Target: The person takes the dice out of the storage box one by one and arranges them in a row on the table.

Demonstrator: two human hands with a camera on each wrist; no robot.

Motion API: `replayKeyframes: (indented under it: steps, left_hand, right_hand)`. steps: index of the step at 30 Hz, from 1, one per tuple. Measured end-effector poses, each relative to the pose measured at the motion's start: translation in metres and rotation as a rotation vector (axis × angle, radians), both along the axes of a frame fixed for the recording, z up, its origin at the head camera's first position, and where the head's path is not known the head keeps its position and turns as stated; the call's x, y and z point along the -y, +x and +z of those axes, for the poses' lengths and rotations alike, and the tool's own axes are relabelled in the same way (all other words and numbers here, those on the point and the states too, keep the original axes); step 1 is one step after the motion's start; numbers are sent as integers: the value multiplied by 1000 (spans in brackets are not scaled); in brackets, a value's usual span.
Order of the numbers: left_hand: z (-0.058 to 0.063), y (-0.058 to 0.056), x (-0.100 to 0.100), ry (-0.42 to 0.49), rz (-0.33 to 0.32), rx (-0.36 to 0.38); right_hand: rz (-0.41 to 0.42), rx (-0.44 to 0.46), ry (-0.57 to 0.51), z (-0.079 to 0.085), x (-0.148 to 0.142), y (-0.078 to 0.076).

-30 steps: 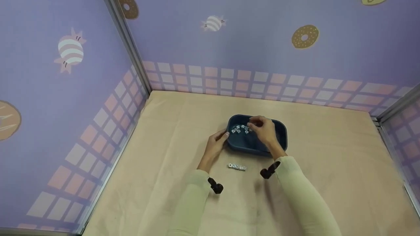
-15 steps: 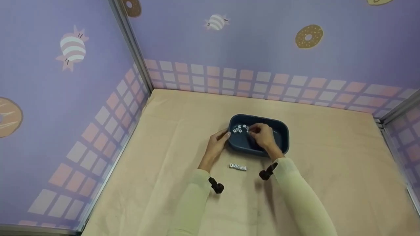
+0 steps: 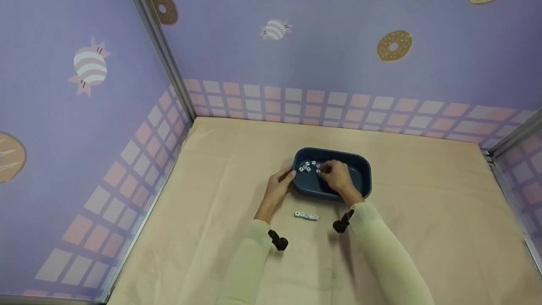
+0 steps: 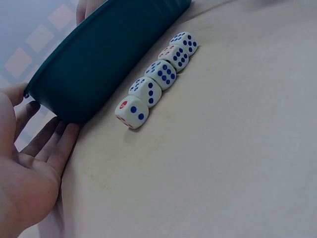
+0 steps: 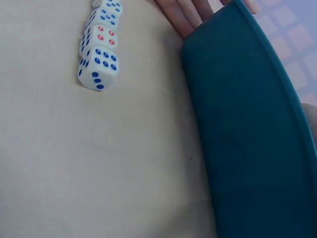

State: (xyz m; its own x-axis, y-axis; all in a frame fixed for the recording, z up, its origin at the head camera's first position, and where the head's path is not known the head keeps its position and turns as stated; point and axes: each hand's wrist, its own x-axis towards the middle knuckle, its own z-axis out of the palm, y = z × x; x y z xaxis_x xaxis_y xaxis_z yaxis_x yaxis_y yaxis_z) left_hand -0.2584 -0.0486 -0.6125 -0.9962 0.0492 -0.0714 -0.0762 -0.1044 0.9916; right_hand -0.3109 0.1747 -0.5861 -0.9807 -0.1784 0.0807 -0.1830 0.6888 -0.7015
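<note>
A dark blue tray [image 3: 311, 191] with rounded corners stands on the cloth. Its left end is held by my left hand [image 3: 278, 186], thumb at the rim and fingers against the outer wall, as the left wrist view shows. Inside lie several loose white dice [image 3: 308, 169], grouped toward the left end. My right hand [image 3: 337, 176] reaches over the near wall into the tray, fingertips bent down beside the dice; whether they pinch one is hidden. In front of the tray, several white dice stand in a touching row [image 4: 162, 74], with blue and red pips.
A beige cloth [image 3: 220, 186] with faint creases covers the table. Purple walls [image 3: 330, 51] with sweets and checks printed on them rise at the back and sides, joined by metal posts [image 3: 171, 63].
My right hand has lowered slightly into the tray, its fingertips closer to the dice. The left hand stays at the tray's left end, and the row of dice has not moved.
</note>
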Motion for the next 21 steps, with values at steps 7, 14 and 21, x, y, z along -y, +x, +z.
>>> replayKeyframes:
  steps: [7,14,21]
  left_hand:
    - [1,-2,1,35,0,-22]
    - [-1,-1,0,-21,20,0]
    - [2,-1,-1,-13,16,-8]
  right_hand:
    - [16,-34,33,0,3,-3]
    - [19,-8,58,-1,4,-4]
    - [33,-30,34,2,3,-4]
